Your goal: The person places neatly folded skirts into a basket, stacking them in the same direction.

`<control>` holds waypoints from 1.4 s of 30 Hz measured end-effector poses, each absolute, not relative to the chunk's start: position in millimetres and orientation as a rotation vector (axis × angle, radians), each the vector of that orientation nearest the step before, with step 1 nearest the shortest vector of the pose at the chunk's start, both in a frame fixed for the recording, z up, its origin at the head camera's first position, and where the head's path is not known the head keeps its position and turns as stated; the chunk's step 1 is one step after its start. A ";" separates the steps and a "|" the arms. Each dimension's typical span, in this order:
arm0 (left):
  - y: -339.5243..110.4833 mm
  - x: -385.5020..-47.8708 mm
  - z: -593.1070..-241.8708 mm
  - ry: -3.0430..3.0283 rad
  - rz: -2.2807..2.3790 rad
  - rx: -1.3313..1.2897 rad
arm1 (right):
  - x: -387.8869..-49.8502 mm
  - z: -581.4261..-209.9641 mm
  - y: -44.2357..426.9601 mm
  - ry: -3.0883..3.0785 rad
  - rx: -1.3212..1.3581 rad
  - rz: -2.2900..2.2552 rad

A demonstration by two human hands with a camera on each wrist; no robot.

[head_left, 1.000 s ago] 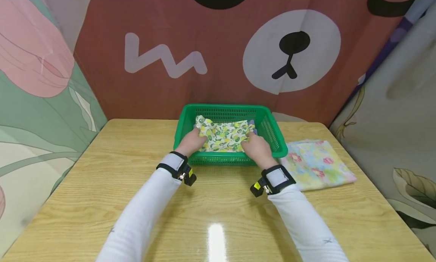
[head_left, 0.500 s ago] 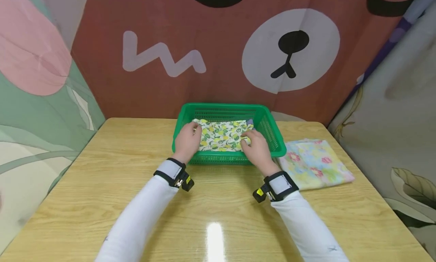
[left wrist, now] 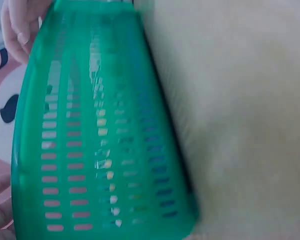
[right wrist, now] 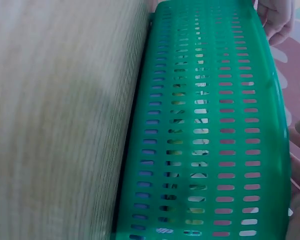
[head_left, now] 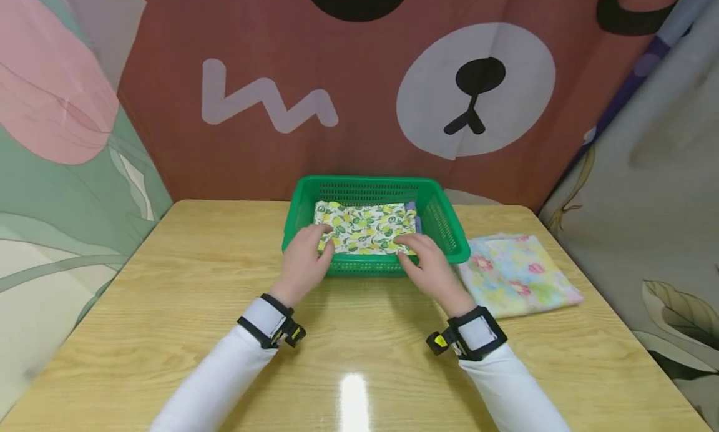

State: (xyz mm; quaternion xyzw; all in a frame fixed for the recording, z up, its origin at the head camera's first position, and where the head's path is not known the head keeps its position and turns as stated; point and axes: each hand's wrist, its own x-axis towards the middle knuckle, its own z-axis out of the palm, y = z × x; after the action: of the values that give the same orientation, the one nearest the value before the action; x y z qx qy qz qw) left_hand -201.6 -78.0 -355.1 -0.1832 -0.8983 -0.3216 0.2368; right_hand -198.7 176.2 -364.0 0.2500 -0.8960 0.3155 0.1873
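A folded cloth with a lemon print lies flat inside a green plastic basket. A bit of purple cloth shows beneath its right edge. My left hand is over the basket's near left corner, fingers loosely bent and holding nothing. My right hand hovers by the near right side, thumb apart from the fingers, with nothing in its grasp. Both wrist views show the slotted basket wall, with the fingers only partly visible at the frame edges.
To the right of the basket, a folded pastel floral cloth lies on the wooden table. A printed curtain hangs behind the table, and more patterned fabric hangs along the right side.
Both hands have let go of the lemon-print cloth and drawn back toward the near rim. The cloth, bunched at its left corner before, now lies flatter in the basket.
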 end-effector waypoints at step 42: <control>-117.7 -111.1 -391.4 -3.289 -0.609 -0.498 | -109.6 -401.8 253.2 -2.947 0.743 0.944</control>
State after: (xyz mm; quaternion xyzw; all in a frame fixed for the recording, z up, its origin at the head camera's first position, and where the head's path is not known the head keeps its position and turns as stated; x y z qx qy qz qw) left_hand -111.1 -117.7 -391.4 -0.1461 -0.9656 -0.1787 -0.1199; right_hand -109.6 253.2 -401.8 0.2334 -0.9258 0.2967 -0.0205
